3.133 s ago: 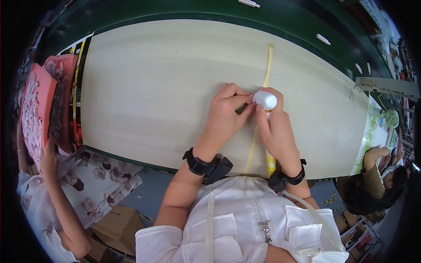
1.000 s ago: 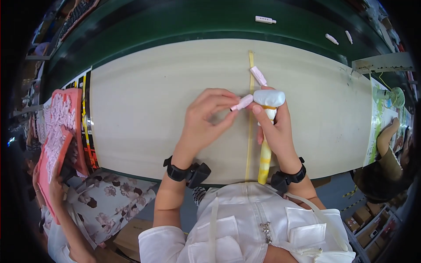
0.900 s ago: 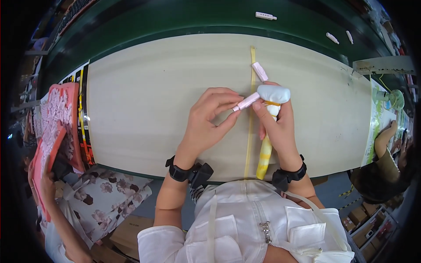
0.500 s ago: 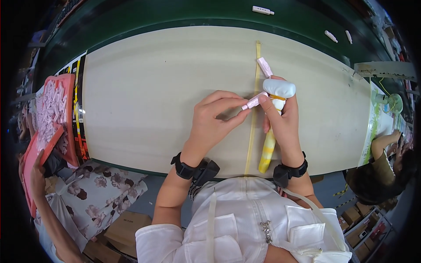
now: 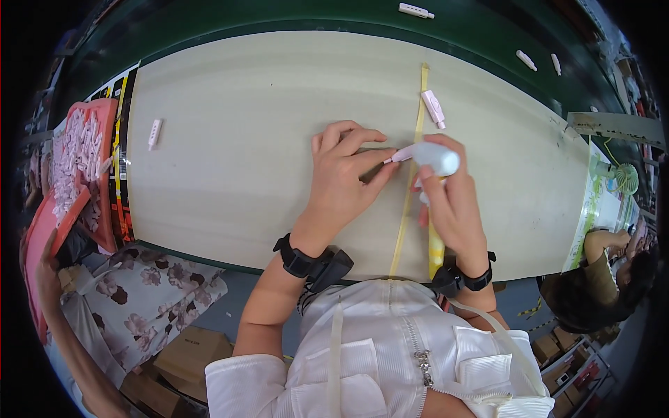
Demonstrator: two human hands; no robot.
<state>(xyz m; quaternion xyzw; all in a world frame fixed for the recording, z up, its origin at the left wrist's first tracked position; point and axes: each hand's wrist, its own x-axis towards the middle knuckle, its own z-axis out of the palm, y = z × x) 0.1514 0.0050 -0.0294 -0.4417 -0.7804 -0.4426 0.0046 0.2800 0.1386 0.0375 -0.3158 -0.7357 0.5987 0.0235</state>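
My left hand [image 5: 340, 171] pinches a small pale pink plastic piece [image 5: 402, 155] with a narrow end between thumb and forefinger, over the cream worktop [image 5: 230, 188]. Fingers wrapped round it, my right hand [image 5: 456, 209] grips a mallet [image 5: 440, 161] with a padded white head and a yellow-wrapped handle. The mallet's head is blurred and overlaps the far end of the pink piece, so contact between them cannot be made out. Just beyond lies a second pink piece [image 5: 433, 109], beside a yellow tape strip [image 5: 402, 233].
Another pink piece [image 5: 155, 134] lies at the worktop's left. Farther left, a co-worker's hand [image 5: 47, 272] holds a coral tray beside a coral bin [image 5: 108, 157] full of pink pieces. Several pieces lie on the dark green surface [image 5: 313, 14] behind. A person and a small green fan [image 5: 626, 179] are at right.
The mallet's head has come down and left over the held piece, its handle swinging slightly right. A pink piece now lies at the worktop's left. The view has shifted slightly.
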